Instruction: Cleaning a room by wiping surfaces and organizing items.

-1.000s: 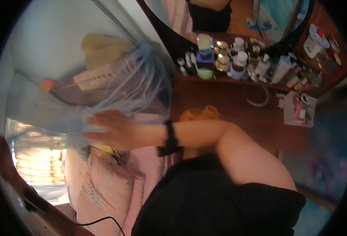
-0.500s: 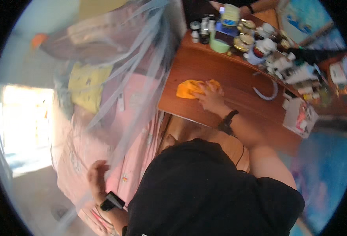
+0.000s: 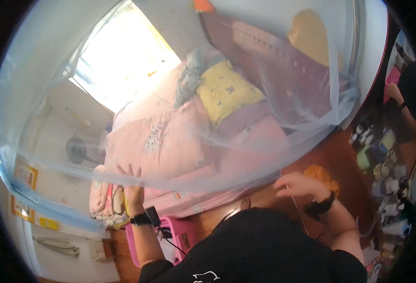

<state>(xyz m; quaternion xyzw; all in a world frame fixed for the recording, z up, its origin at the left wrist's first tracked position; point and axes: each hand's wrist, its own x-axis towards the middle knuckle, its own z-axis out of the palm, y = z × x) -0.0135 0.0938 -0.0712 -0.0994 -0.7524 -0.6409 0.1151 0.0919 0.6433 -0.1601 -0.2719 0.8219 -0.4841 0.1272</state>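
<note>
My left hand (image 3: 134, 183) is raised with its fingers spread and nothing in it, beside the lower edge of a sheer white mosquito net (image 3: 246, 181). A pink-covered bed (image 3: 165, 146) shows beyond that hand. Over the near left edge of the reddish-brown desk (image 3: 333, 152) hovers my right hand (image 3: 298, 185), its fingers stretched out and empty. An orange cloth (image 3: 323, 176) lies crumpled on the desktop just behind it, partly covered by the hand and wrist.
Jars and bottles (image 3: 387, 174) crowd the desk's right side, with a mirror behind them. A yellow pillow (image 3: 228, 92) rests on the bed. Below my left forearm stands a pink bin (image 3: 185, 231). A dark fan (image 3: 77, 150) is near the far left wall.
The view has swung left toward the bed and window. My right hand has come off the orange cloth, leaving it on the desk. My left hand has risen, its fingers now spread.
</note>
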